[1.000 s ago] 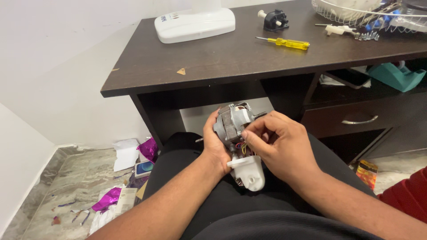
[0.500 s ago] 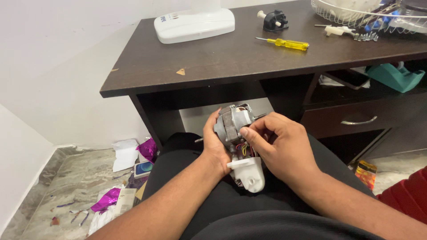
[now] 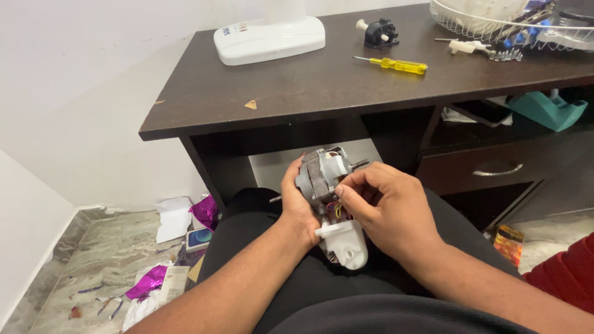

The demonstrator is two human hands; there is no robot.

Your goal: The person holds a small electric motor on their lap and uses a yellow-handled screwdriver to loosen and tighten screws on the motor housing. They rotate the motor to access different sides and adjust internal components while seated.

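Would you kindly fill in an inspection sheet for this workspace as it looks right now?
Surface: dark wooden desk, chipped near the front edge.
Job's things: small electric motor with a white plastic housing, held over the lap.
Clutter: yellow screwdriver, white fan base, black knob part, wire basket.
Hands: left hand cradles the motor; right hand pinches at its side.
Cables: thin yellow wires at the motor.
Surroundings: torn wrappers on the marble floor.
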